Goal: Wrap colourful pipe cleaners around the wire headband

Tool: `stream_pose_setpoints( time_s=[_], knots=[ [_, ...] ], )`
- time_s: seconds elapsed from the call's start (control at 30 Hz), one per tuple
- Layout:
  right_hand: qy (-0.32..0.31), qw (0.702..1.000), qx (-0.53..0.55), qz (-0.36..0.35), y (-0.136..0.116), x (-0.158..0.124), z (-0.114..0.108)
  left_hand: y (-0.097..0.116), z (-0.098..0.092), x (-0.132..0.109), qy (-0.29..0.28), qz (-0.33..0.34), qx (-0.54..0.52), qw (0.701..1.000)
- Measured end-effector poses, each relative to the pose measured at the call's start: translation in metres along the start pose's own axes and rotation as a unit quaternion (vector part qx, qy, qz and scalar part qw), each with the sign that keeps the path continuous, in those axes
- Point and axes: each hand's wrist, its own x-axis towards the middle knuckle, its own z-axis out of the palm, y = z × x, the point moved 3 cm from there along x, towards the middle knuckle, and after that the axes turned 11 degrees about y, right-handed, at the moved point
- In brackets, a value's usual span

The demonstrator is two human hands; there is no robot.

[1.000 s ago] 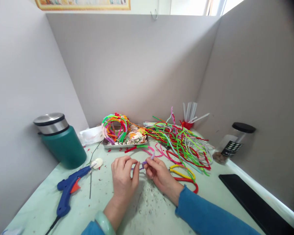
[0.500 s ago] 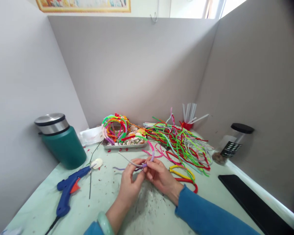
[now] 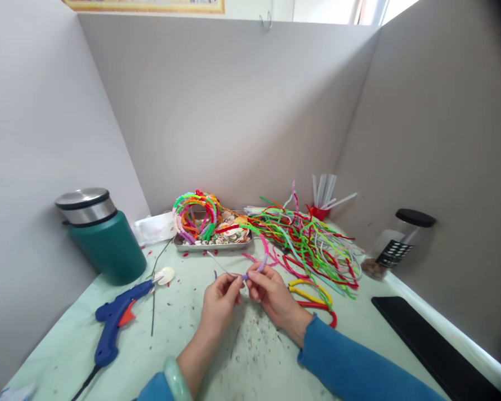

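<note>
Near the middle of the table, my left hand (image 3: 222, 298) pinches a thin grey and purple pipe cleaner (image 3: 217, 262), whose pale end sticks up to the left. My right hand (image 3: 271, 292) pinches the purple part of a multicoloured pipe-cleaner strip (image 3: 264, 245), which curves up through pink and green to a red end over the tray. A short purple stretch shows between the two hands, which are a small gap apart. The fingertips hide how the pieces join.
A metal tray (image 3: 212, 247) holds shells and coloured rings (image 3: 196, 217). Loose pipe cleaners (image 3: 309, 239) lie behind my right hand. A blue glue gun (image 3: 119, 317) and green bottle (image 3: 108, 245) stand left; a jar (image 3: 396, 245) and black strip (image 3: 430, 345) are right.
My left hand has moved slightly left, away from my right hand. The grey end now points more steeply up, and less of the purple tail shows. The view has shifted a little.
</note>
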Motion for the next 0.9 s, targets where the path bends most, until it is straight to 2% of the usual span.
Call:
stream_pose_setpoints(
  time_s=[0.27,0.37,0.47,0.6,0.77,0.9],
  knots=[
    [0.020,0.988,-0.126,-0.082,-0.004,-0.003,0.004,-0.005,-0.004,0.003,-0.015,-0.017,0.006,1.000],
    [0.026,0.979,-0.171,-0.110,-0.006,-0.005,0.006,-0.006,-0.005,0.004,0.002,-0.024,0.014,1.000],
    [0.012,0.967,-0.214,-0.141,-0.008,-0.009,0.008,-0.007,-0.005,0.006,0.027,-0.033,0.015,0.999],
    [-0.002,0.952,-0.254,-0.170,-0.009,-0.013,0.008,-0.010,-0.005,0.007,0.021,-0.039,0.011,0.999],
    [0.019,0.921,-0.314,-0.229,-0.009,-0.015,0.006,-0.013,-0.008,0.008,0.058,0.004,0.107,0.993],
    [0.033,0.897,-0.339,-0.282,-0.012,-0.016,0.007,-0.008,-0.009,0.006,0.079,0.034,0.185,0.979]
  ],
)
